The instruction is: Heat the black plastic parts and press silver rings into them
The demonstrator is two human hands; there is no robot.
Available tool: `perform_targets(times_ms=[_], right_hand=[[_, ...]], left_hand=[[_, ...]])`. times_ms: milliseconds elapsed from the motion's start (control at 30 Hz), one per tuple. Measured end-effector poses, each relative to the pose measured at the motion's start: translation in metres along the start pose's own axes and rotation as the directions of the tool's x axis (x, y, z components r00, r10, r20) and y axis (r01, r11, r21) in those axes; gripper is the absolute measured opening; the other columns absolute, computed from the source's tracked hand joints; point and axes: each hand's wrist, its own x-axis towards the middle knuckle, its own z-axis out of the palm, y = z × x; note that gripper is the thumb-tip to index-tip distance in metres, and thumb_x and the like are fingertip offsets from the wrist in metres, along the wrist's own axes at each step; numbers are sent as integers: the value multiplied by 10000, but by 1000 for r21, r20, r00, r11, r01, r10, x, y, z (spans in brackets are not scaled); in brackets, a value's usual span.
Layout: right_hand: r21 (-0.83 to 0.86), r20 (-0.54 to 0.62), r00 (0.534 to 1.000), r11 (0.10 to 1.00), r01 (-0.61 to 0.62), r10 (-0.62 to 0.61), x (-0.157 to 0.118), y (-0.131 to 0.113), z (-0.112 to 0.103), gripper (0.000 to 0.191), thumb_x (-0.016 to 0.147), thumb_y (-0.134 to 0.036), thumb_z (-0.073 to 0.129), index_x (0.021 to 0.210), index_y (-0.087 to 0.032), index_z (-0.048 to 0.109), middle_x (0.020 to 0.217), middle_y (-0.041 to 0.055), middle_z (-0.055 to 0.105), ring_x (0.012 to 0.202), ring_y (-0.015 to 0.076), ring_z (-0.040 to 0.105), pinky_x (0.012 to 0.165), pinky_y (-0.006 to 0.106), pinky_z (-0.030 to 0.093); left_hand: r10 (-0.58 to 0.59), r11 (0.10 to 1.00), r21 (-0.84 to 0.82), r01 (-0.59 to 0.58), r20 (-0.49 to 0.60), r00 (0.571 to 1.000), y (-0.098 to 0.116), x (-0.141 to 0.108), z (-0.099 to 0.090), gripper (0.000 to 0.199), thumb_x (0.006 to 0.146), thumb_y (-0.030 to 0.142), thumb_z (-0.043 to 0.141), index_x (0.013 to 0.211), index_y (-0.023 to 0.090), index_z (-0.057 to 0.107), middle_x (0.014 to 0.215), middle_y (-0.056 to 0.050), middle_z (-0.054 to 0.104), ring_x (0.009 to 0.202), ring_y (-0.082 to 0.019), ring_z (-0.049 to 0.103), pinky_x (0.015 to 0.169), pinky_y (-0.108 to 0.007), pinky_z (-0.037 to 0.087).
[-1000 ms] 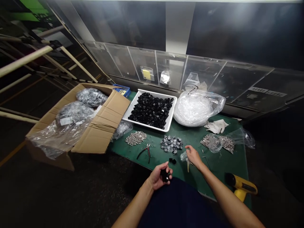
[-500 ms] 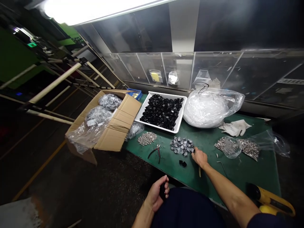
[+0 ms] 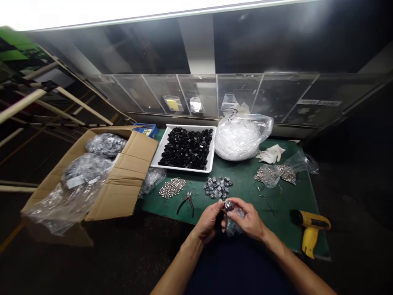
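The left hand [image 3: 209, 221] and right hand [image 3: 249, 219] close on a small black-and-silver part [image 3: 228, 206], its shape half hidden by curled fingers [image 3: 237, 203].

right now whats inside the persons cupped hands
Between the left hand and right hand, a small shiny metal piece shows, with crumpled clear plastic below and a dark part by the left palm. Fingers cover the rest, so their full shape cannot be seen.

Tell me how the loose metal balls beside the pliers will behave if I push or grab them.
The loose metal balls look round and polished, so they will probably roll and scatter when pushed across the green mat. Being metal, they likely feel heavy for their size. Their shiny surfaces may also slip from bare fingers.
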Motion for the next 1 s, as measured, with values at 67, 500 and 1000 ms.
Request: perform_targets(times_ms=[67, 500, 1000], right_hand=[[-20, 0, 1000, 1000, 22, -22, -3, -7, -6, 382, 902, -348, 633, 1266, -235, 611, 1066, 43, 725, 899, 198, 682, 844, 305, 529], [-211, -179, 976, 974, 86, -125, -22, -41, -19, 390, 823, -319, 748, 1191, -238, 645, 938, 24, 696, 753, 162, 604, 727, 285, 466], [-76, -239, 970, 995, -70, 50, -12, -36, -9, 219, 957, -376, 560, 864, -191, 629, 745, -4, 607, 661, 135, 535, 631, 243, 432]], left_hand=[[-24, 1000, 1, 24, 76, 997, 4, -1, 4, 457, 901, 564, 548, 978, 122, 632, 530, 29, 500, 456, -76, 429, 451, -205, 407], [-1, 997, -75, 2, 8, 1000, 13, -12, 14, 378, 811, 373, 733, 1101, 157, 621, 940, -33, 649, 476, -23, 427, 404, -183, 332], [64, 997, 36, -62, -51, 997, 13, -14, 13, 398, 845, 488, 662, 1017, 130, 655, 517, 33, 533, 441, -71, 436, 469, -206, 362]])
